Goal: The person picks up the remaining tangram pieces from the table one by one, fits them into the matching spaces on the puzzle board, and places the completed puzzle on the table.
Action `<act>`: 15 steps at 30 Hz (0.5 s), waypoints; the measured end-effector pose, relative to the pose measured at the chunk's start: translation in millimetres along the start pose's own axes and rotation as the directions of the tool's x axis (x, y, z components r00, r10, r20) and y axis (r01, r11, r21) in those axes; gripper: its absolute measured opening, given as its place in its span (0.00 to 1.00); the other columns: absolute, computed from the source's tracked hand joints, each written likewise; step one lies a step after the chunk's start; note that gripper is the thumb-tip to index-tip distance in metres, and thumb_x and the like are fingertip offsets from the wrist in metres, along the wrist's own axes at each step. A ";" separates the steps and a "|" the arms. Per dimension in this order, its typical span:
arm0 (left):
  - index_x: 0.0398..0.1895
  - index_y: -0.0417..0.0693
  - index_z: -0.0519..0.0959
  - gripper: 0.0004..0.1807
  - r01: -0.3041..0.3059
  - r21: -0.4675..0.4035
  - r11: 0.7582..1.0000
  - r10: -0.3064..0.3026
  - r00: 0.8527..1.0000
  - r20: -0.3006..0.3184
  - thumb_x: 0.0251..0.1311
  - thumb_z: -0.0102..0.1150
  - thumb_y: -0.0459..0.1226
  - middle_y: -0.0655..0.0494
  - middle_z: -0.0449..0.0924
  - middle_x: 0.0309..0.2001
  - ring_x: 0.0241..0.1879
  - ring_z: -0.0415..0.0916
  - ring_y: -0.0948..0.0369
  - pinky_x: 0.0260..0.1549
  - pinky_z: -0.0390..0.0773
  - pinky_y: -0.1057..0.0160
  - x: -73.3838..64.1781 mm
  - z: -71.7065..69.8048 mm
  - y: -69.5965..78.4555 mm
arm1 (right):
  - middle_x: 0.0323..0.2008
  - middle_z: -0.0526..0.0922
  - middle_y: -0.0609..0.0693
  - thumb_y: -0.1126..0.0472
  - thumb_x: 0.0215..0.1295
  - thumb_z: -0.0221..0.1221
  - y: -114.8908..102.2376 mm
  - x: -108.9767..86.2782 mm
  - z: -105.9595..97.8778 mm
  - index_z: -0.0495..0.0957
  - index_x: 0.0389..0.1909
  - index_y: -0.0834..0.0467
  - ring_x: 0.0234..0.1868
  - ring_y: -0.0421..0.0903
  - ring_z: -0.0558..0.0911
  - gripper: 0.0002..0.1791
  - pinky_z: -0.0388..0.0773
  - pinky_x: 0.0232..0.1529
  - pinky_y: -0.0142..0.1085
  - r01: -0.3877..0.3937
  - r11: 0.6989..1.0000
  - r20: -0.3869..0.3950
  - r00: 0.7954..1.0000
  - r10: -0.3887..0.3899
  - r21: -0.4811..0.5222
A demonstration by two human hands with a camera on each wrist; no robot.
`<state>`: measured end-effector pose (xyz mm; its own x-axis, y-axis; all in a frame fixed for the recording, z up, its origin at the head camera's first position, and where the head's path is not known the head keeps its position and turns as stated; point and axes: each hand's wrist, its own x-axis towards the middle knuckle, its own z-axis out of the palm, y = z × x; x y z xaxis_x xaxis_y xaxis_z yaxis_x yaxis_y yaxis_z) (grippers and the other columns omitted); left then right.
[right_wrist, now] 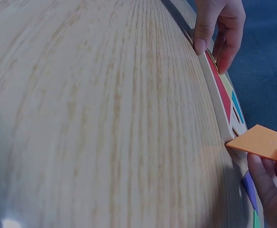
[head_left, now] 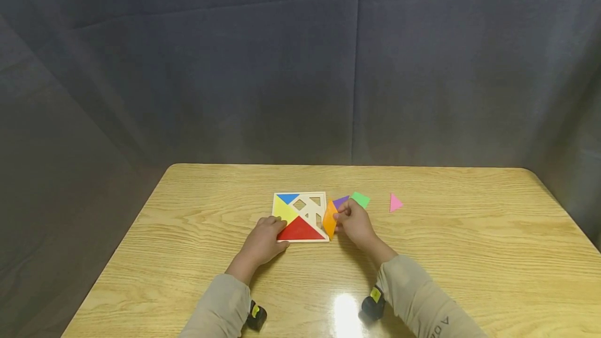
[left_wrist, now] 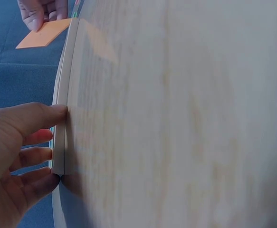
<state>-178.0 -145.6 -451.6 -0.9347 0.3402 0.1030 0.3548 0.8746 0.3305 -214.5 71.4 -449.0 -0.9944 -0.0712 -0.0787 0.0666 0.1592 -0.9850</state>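
A pale wooden tangram board [head_left: 307, 196] lies on the table with blue [head_left: 287, 198], yellow [head_left: 284, 212] and red [head_left: 300, 231] triangles set in it. Several recesses on its right side show bare cutouts. My left hand [head_left: 264, 239] holds the board's near left corner, its thumb against the front edge and its fingers over the top. Between thumb and fingers, my right hand [head_left: 358, 225] pinches an orange parallelogram piece [head_left: 330, 219], tilted up at the board's right edge. In the right wrist view, one tip of the orange piece [right_wrist: 262, 141] overlaps the board's near right corner.
Just behind my right hand lie a purple piece [head_left: 340, 202] and a green piece [head_left: 360, 199], each partly covered. Farther right is a pink triangle [head_left: 395, 203]. The wood-grain table [head_left: 469, 254] ends at a dark cloth backdrop [head_left: 263, 93].
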 end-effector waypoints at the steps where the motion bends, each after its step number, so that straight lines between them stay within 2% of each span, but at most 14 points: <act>1: 0.47 0.37 0.73 0.24 0.001 -0.001 1.000 -0.001 1.000 0.000 0.46 0.61 0.40 0.42 0.70 0.49 0.51 0.62 0.48 0.49 0.64 0.56 -0.1 -0.1 0.1 | 0.25 0.67 0.56 0.76 0.59 0.44 0.2 0.2 0.0 0.62 0.29 0.67 0.27 0.47 0.74 0.03 0.77 0.29 0.41 0.000 1.000 0.002 1.000 0.000 0.001; 15: 0.47 0.38 0.73 0.24 -0.005 0.009 1.000 0.005 1.000 -0.008 0.45 0.61 0.39 0.43 0.70 0.48 0.50 0.63 0.48 0.48 0.65 0.56 0.5 2.1 -2.0 | 0.26 0.67 0.56 0.75 0.59 0.46 -3.5 1.8 3.4 0.62 0.29 0.67 0.25 0.46 0.74 0.03 0.77 0.30 0.41 0.020 0.999 -0.003 1.000 -0.020 0.038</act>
<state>-179.1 -146.5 -454.2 -0.9330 0.3419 0.1127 0.3598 0.8760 0.3211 -216.3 67.3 -446.2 -0.9957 -0.0713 -0.0587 0.0499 0.1198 -0.9915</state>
